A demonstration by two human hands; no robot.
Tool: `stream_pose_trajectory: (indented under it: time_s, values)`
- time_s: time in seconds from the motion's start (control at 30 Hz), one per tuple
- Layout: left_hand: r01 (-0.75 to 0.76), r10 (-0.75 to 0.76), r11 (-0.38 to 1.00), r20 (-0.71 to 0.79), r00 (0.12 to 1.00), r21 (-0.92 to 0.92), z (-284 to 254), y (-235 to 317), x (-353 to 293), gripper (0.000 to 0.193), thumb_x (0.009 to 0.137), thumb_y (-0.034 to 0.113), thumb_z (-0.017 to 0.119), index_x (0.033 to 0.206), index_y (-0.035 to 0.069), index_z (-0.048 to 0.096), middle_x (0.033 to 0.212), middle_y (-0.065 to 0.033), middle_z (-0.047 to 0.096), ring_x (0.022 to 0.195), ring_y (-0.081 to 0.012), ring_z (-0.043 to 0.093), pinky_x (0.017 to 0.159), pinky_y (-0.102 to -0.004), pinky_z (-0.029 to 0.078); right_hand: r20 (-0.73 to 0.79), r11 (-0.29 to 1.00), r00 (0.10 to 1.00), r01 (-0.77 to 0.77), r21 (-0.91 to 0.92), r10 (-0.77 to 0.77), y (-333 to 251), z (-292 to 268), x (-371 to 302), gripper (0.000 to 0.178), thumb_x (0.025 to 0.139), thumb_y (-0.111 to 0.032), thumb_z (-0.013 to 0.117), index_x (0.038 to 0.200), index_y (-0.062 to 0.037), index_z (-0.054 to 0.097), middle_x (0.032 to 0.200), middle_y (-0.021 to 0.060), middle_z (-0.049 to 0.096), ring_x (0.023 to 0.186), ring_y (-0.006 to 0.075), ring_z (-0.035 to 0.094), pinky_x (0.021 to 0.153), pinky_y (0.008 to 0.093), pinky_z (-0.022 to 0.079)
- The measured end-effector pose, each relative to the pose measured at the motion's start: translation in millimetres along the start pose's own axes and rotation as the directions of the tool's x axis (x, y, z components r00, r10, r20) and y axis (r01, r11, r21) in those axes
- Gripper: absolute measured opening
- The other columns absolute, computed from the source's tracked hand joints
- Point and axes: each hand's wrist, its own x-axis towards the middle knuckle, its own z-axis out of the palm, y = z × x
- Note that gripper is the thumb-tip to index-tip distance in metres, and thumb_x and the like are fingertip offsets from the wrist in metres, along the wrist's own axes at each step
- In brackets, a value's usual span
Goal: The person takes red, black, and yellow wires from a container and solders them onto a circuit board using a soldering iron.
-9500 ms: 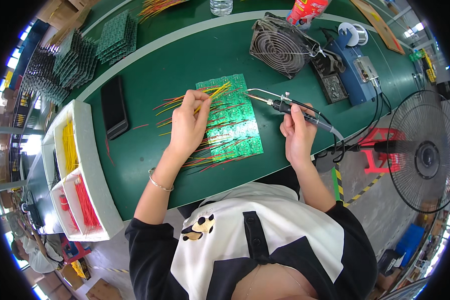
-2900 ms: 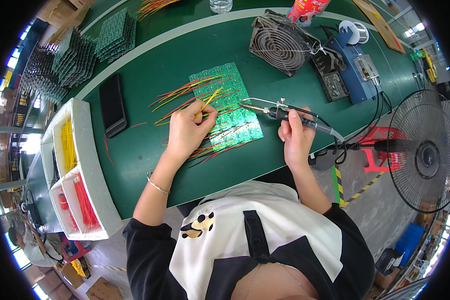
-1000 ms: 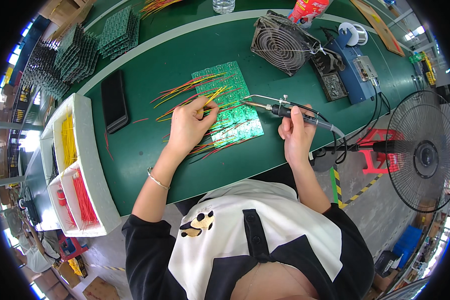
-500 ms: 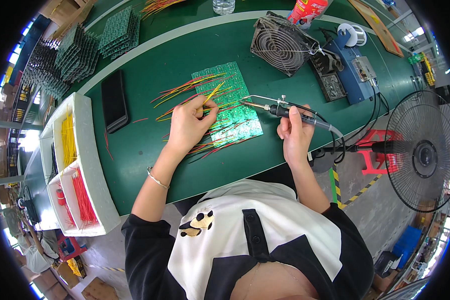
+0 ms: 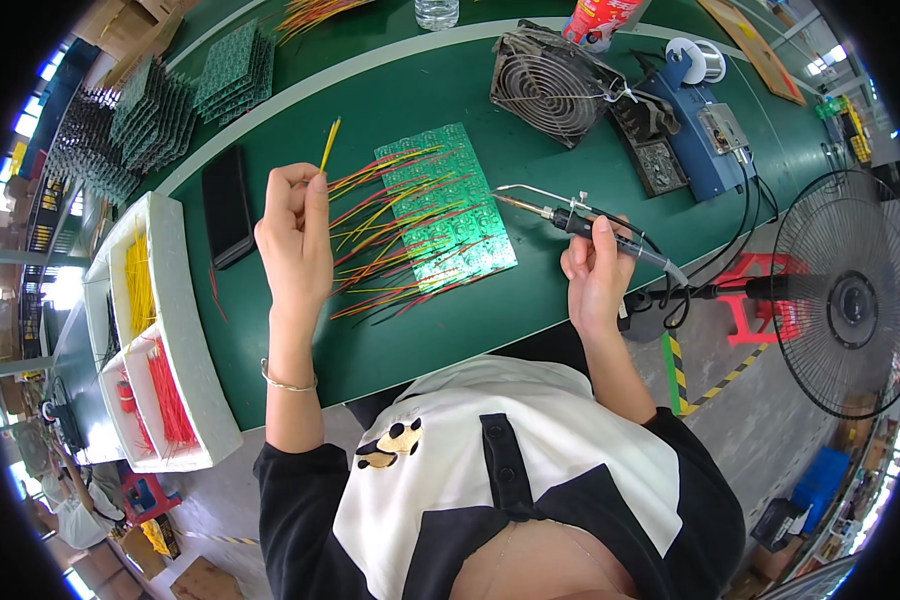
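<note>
My left hand is closed on a few yellow wires, whose ends stick up past the fingertips. It hovers over the table to the left of a green circuit board panel. Rows of red, yellow and dark wires run from the panel out toward its left side. In my right hand is a soldering iron, gripped by its dark handle. The iron's tip, with a thin curved metal tube beside it, points left and sits just off the panel's right edge.
At left stands a white foam box of yellow and red wires, beside a black phone. Behind are stacked circuit boards. A square fan and a blue soldering station with a solder spool stand back right; a round fan is far right.
My left hand has moved left and away from the panel, carrying yellow wires. The soldering iron has drawn back slightly right, so its tip is off the panel.
</note>
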Motion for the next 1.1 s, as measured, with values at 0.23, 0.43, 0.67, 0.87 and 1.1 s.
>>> stream_pose_trajectory:
  time_s: [0.23,0.43,0.67,0.87,1.1]
  values:
    - [0.213,-0.110,0.949,0.388,0.915,-0.234,26,3,-31,0.005,0.081,0.004,0.057,0.081,0.001,0.053,0.050,0.0058,0.034,0.047,-0.0007,0.026,0.044,-0.0194,0.022,0.011,1.000,1.000,-0.026,-0.007,0.026,-4,-10,-7,0.017,0.090,-0.018,0.050,0.081,-0.0075,0.040,0.057,-0.0007,0.039,0.044,0.0048,0.034,0.039,0.0205,0.028]
    - [0.341,-0.157,0.899,0.525,0.836,-0.276,35,4,-35,0.005,0.078,0.000,0.056,0.076,0.000,0.052,0.051,0.0060,0.038,0.048,0.0006,0.030,0.045,-0.0172,0.025,0.015,0.999,1.000,-0.013,-0.045,0.014,-8,-16,-14,0.014,0.090,-0.017,0.049,0.083,-0.0061,0.043,0.056,0.0000,0.039,0.043,0.0055,0.034,0.038,0.0206,0.029]
    - [0.400,-0.110,0.806,0.554,0.825,-0.436,38,-4,-33,0.007,0.081,-0.001,0.051,0.077,0.002,0.047,0.056,0.0065,0.040,0.050,0.0016,0.030,0.045,-0.0171,0.022,0.042,0.999,0.999,-0.021,-0.039,0.023,-7,-15,-7,0.013,0.090,-0.015,0.049,0.084,-0.0051,0.044,0.056,0.0013,0.041,0.043,0.0061,0.035,0.038,0.0208,0.029]
    - [0.359,-0.104,0.847,0.539,0.836,-0.393,37,1,-35,0.002,0.084,0.002,0.051,0.083,0.001,0.050,0.051,0.0077,0.037,0.048,0.0007,0.025,0.045,-0.0193,0.020,0.059,0.999,0.998,-0.032,-0.039,0.034,-5,-16,-8,0.013,0.089,-0.014,0.051,0.083,-0.0063,0.043,0.056,0.0013,0.042,0.044,0.0063,0.037,0.038,0.0204,0.029]
    - [0.333,-0.167,0.892,0.462,0.871,-0.305,40,7,-42,0.007,0.088,0.006,0.052,0.092,0.000,0.051,0.050,0.0099,0.037,0.048,0.0013,0.023,0.045,-0.0192,0.017,0.079,0.997,0.997,-0.015,-0.080,0.022,-6,-14,-10,0.014,0.089,-0.015,0.051,0.083,-0.0058,0.042,0.054,0.0023,0.042,0.042,0.0069,0.036,0.037,0.0206,0.029]
